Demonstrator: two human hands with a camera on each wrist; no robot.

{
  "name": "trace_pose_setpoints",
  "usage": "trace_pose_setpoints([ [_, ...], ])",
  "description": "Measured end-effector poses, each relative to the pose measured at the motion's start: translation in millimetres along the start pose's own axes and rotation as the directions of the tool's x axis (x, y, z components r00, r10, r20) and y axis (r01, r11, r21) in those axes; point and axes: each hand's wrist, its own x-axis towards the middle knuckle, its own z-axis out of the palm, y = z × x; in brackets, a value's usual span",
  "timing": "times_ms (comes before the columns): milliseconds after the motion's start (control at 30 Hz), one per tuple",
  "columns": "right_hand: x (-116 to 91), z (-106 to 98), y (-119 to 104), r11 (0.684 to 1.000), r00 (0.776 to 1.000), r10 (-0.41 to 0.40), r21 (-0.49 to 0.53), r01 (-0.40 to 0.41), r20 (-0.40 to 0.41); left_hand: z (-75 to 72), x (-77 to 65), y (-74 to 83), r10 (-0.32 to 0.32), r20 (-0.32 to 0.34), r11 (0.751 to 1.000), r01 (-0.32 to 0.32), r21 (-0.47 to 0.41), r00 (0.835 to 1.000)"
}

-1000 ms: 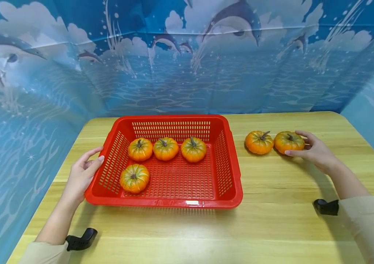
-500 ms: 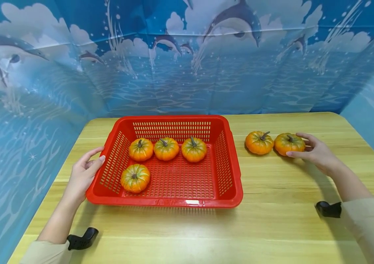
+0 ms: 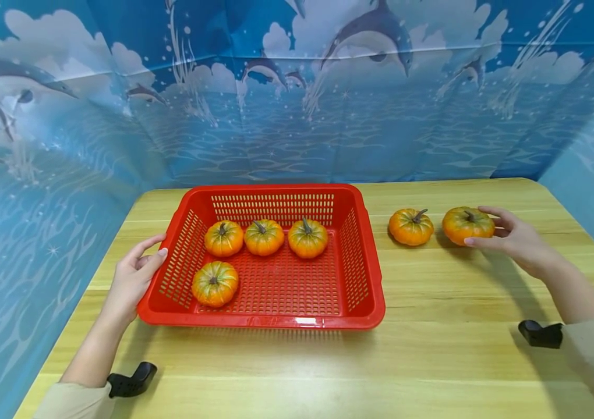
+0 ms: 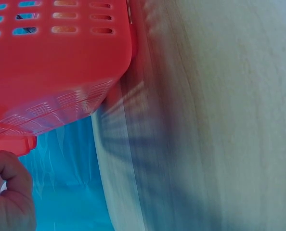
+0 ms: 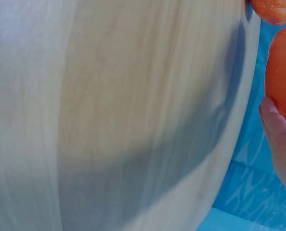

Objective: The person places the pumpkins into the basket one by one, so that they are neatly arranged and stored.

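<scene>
My left hand (image 3: 134, 273) grips the left rim of a red plastic basket (image 3: 271, 321), thumb on top. In the left wrist view that hand (image 4: 10, 192) is at the lower left, by the basket's slotted wall (image 4: 51, 62). Inside the basket sit several small orange-green pumpkins (image 3: 214, 284), most in a back row. On the right, my right hand (image 3: 517, 238) holds another pumpkin (image 3: 466, 226) between thumb and fingers, slightly above the table. Just left of it rests one more pumpkin (image 3: 410, 227). The right wrist view shows the held pumpkin's underside (image 5: 283, 74) at the right edge.
The pale wooden table (image 3: 433, 361) extends in front of and right of the basket. A blue curtain (image 3: 297, 134) printed with dolphins hangs behind and at both sides. Black wrist mounts (image 3: 133, 379) sit at both forearms.
My right hand has raised its pumpkin slightly and moved it right, widening the gap to the neighbouring pumpkin. The left hand and basket stay almost still.
</scene>
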Motion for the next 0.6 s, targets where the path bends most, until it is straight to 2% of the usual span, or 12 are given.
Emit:
trace_pose_setpoints([
  [333, -5, -7, -25, 1.0, 1.0, -0.017, -0.001, 0.017, 0.02, 2.8, 1.5, -1.6, -0.005, 0.001, 1.0, 0.005, 0.006, 1.0],
  [600, -5, 2, -51, 0.997, 0.997, -0.075, 0.03, 0.074, 0.032, 1.5, 1.3, -2.3, 0.013, 0.003, 1.0, -0.013, 0.007, 1.0],
])
